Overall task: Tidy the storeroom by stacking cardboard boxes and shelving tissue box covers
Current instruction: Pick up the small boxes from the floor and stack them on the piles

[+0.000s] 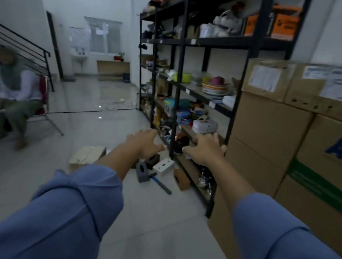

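Both my arms, in blue sleeves, stretch forward over the white tiled floor. My left hand point(147, 142) and my right hand point(203, 148) are open, fingers spread, holding nothing. Below them on the floor lie tissue box covers: a grey one point(142, 171), a white one point(163, 165), a brown one point(182, 179) and a dark one point(153, 159) partly hidden by my left hand. A flattened cardboard box point(87, 155) lies left of them. Stacked cardboard boxes point(274, 130) rise on the right, beside the black shelving unit point(179, 87).
The shelves hold plates, bowls, packets and orange boxes point(285, 24). A blue-handled tool point(159, 183) lies on the floor by the covers. A person sits on a red chair point(44, 95) at the left, under a stair railing. A cable runs across the floor.
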